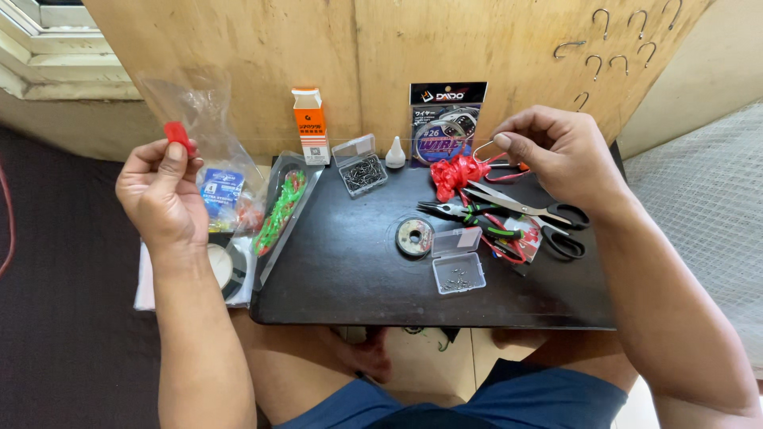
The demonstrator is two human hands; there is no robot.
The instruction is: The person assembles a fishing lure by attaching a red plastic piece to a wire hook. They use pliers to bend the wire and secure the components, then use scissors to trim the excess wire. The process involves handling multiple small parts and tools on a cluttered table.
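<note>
Left hand [161, 191] pinches a small red, seemingly soft piece [176, 133].

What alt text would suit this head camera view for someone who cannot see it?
A person's left hand pinches a small red piece while the right hand hovers over a black tray holding scissors, pliers, a wire spool and small clear boxes.
</note>
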